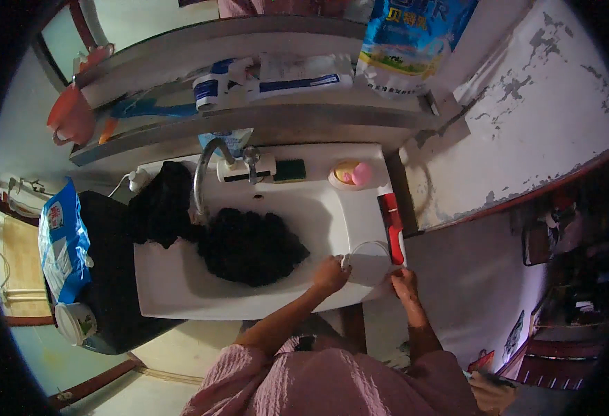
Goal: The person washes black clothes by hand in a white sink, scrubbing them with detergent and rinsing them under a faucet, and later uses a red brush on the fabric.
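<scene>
My left hand [332, 275] is closed on the left side of a white, round, cup-like vessel [370, 263], over the front right corner of the sink. At its opposite side, my right hand [405, 284] has its fingers curled against the edge; the fingertips are small and partly hidden. Just beyond the right hand, a red and white brush [392, 229] lies along the sink's right rim. A heap of wet-looking black cloth [252, 248] lies in the white basin [318, 208]. More black cloth [162, 204] hangs over the left rim, beside the curved faucet [200, 177].
A soap dish [349, 175] and dark sponge [290, 170] sit on the back ledge. Above runs a shelf [263, 118] with tubes and a blue pouch [415, 45]. At left are a blue-white packet [65, 239] and tub [75, 324]. Another person's hand [491, 394] appears lower right.
</scene>
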### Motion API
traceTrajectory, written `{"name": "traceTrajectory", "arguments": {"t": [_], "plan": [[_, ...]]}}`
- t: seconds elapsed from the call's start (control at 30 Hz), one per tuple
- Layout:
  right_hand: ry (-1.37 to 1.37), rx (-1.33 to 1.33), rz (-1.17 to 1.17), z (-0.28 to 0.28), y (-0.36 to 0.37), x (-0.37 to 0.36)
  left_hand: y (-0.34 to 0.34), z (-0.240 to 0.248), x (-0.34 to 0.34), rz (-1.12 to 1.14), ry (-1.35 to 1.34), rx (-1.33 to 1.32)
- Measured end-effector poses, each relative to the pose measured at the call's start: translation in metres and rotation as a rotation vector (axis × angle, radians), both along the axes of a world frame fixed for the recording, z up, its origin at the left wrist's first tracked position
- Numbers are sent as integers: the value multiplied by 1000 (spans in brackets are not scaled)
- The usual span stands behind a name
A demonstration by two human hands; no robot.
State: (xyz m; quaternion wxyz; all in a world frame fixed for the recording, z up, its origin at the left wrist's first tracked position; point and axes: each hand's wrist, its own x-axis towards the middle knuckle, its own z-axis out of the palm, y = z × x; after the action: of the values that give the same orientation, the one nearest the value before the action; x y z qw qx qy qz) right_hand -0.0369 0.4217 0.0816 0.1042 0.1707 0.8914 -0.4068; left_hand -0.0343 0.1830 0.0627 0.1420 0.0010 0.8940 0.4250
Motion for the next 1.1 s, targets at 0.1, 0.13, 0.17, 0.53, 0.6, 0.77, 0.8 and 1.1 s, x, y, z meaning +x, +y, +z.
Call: {"name": "traceTrajectory", "arguments": {"t": [0.1, 0.13, 0.17, 0.53, 0.6, 0.77, 0.8, 1.1], "plan": [[139, -8, 34, -10, -8, 0, 17, 3, -14, -14, -234, 0], [91, -90, 12, -11, -14, -1, 18, 27, -15, 55, -282, -10], [20, -280, -25, -12, -29, 0, 19, 1, -8, 119, -232, 88], [-131, -683, 121, -48, -151, -1, -189, 99, 105, 410, 154, 573], [-89, -498, 338, -24, -235, 12, -256, 120, 158, 577, 263, 737], [-102, -582, 865, 74, -397, 72, -381, 186, 290, 973, 418, 796], [-71, -576, 950, 79, -421, 81, -400, 191, 316, 1066, 528, 826], [-136, -549, 1303, 93, -527, 147, -555, 187, 482, 1761, 1355, 568]]}}
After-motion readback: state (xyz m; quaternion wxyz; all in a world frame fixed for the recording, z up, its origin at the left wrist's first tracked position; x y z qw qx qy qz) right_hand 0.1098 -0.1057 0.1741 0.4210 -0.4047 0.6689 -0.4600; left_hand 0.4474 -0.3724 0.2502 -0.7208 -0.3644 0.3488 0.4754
